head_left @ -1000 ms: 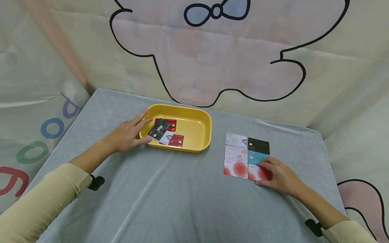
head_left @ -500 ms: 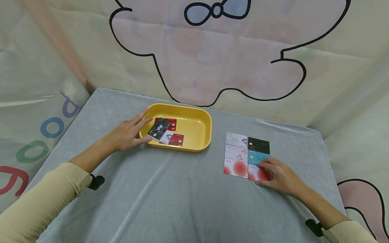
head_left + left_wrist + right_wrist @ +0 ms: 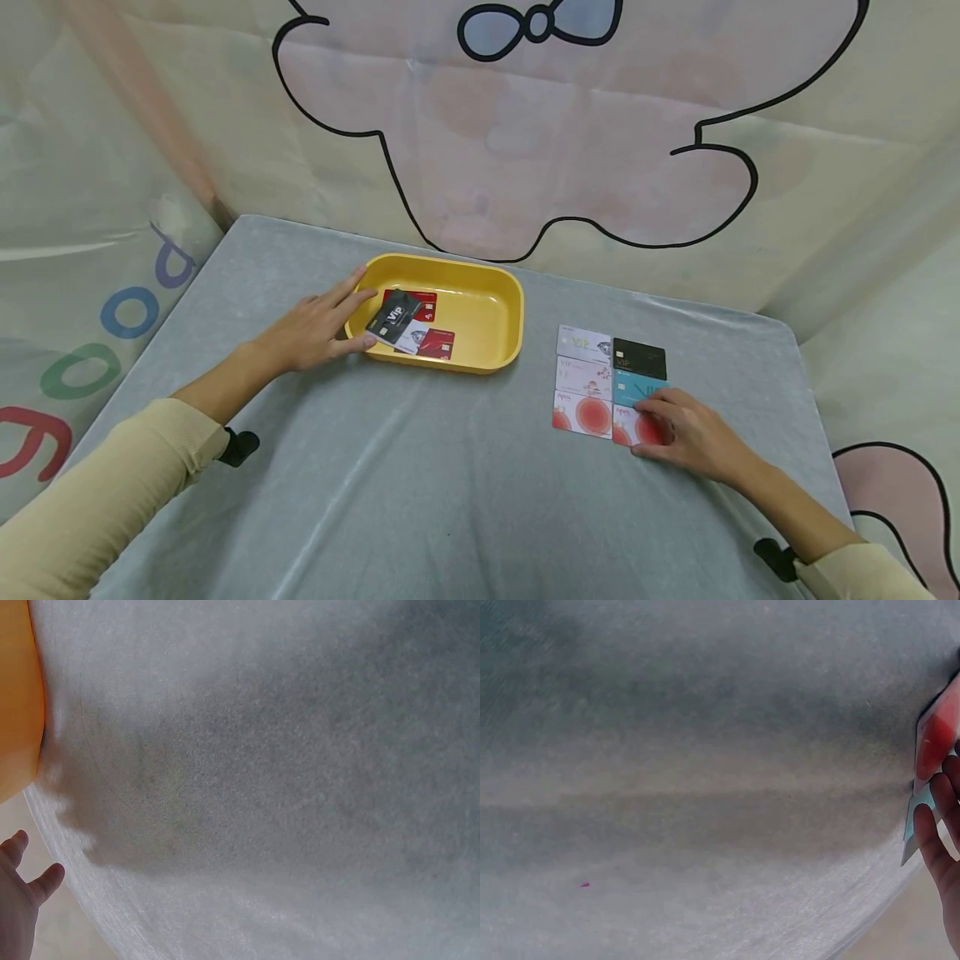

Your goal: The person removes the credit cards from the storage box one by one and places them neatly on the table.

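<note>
My left hand [image 3: 309, 333] rests at the left end of a yellow tray [image 3: 483, 365], fingers spread and touching its rim. Inside the tray lie two red cards [image 3: 437, 344] and a black VIP card [image 3: 393, 318] over a white one [image 3: 412, 337]. My right hand [image 3: 693, 437] holds a white card with a red circle [image 3: 645, 427] between thumb and index finger at its long edges. This card lies flat at the lower right of a two-column grid. Above it are a blue card [image 3: 633, 388] and a black card [image 3: 639, 358].
The grid's left column has a white VIP card [image 3: 583, 344], a pale pink card [image 3: 582, 378] and another red-circle card [image 3: 582, 414]. A grey cloth [image 3: 420, 492] covers the table. Behind it hangs a printed curtain [image 3: 570, 150].
</note>
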`<state>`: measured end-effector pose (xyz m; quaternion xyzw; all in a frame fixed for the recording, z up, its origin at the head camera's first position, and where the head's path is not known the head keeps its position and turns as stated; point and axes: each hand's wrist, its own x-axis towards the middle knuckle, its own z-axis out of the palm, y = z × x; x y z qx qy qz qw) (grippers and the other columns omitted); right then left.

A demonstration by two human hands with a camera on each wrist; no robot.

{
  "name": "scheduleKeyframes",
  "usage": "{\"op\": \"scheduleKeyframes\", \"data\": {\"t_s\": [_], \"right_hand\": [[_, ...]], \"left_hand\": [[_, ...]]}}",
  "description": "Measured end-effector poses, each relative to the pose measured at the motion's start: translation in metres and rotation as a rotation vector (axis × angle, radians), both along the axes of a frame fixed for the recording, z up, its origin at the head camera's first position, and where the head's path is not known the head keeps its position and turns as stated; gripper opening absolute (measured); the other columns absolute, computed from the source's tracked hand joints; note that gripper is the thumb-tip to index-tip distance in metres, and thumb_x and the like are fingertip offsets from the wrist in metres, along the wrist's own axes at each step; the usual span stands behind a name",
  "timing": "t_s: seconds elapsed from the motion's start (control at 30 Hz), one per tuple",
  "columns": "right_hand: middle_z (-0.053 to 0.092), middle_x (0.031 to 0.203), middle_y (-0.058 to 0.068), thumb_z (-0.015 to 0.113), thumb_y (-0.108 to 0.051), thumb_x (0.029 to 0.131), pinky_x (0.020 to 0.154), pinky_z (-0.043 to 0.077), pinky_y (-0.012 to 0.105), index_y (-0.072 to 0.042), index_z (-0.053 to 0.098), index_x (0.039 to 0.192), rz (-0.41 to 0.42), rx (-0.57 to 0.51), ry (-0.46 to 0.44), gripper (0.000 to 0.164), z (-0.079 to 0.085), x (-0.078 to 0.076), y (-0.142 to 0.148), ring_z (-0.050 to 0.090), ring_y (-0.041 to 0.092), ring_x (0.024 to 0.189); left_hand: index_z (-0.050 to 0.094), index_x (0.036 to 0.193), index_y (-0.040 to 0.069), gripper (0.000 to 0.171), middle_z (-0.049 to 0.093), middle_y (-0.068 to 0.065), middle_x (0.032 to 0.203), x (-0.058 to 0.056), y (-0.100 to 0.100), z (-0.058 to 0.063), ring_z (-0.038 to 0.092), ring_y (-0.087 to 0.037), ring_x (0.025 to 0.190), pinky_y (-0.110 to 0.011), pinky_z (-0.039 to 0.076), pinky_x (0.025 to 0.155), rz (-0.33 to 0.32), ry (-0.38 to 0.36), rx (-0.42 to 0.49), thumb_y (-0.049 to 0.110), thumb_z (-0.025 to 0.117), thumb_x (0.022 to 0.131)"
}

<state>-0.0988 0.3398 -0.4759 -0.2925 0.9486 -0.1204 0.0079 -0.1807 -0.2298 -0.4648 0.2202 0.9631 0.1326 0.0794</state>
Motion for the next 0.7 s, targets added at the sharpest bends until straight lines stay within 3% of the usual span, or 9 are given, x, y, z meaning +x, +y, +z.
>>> {"op": "scheduleKeyframes", "data": {"t_s": [0.17, 0.37, 0.5, 0.7], "right_hand": [[0.063, 0.113, 0.010, 0.091, -0.042, 0.068, 0.077, 0.058, 0.046, -0.006, 0.070, 0.119, -0.054, -0.019, -0.060, 0.065, 0.013, -0.007, -0.002, 0.059, 0.025, 0.098], [0.059, 0.133, 0.015, 0.091, -0.029, 0.072, 0.084, 0.053, 0.058, -0.005, 0.055, 0.138, -0.113, -0.225, -0.125, 0.079, 0.050, -0.033, -0.018, 0.057, 0.033, 0.113], [0.052, 0.145, 0.015, 0.087, -0.030, 0.076, 0.094, 0.046, 0.063, -0.014, 0.042, 0.151, -0.131, -0.313, -0.219, 0.089, 0.069, -0.055, -0.042, 0.051, 0.037, 0.126], [0.041, 0.155, 0.010, 0.084, -0.043, 0.077, 0.101, 0.038, 0.068, -0.025, 0.030, 0.157, -0.111, -0.314, -0.291, 0.098, 0.083, -0.084, -0.089, 0.043, 0.040, 0.136]], "left_hand": [[0.031, 0.156, 0.016, 0.083, -0.002, -0.005, 0.168, 0.000, -0.001, 0.000, 0.029, -0.039, 0.146, -0.068, 0.030, 0.107, 0.006, -0.004, 0.003, 0.063, 0.055, 0.092], [0.031, 0.156, 0.016, 0.083, -0.004, -0.004, 0.168, -0.001, 0.001, 0.000, 0.029, -0.040, 0.145, -0.068, 0.029, 0.108, 0.012, -0.013, 0.003, 0.065, 0.053, 0.092], [0.031, 0.156, 0.016, 0.084, -0.004, -0.005, 0.168, 0.000, 0.000, 0.001, 0.029, -0.040, 0.145, -0.067, 0.029, 0.108, 0.017, -0.017, -0.005, 0.066, 0.052, 0.092], [0.030, 0.156, 0.016, 0.085, -0.004, -0.006, 0.168, 0.000, 0.000, 0.002, 0.027, -0.040, 0.146, -0.069, 0.028, 0.108, 0.016, -0.028, -0.016, 0.068, 0.049, 0.092]]}}
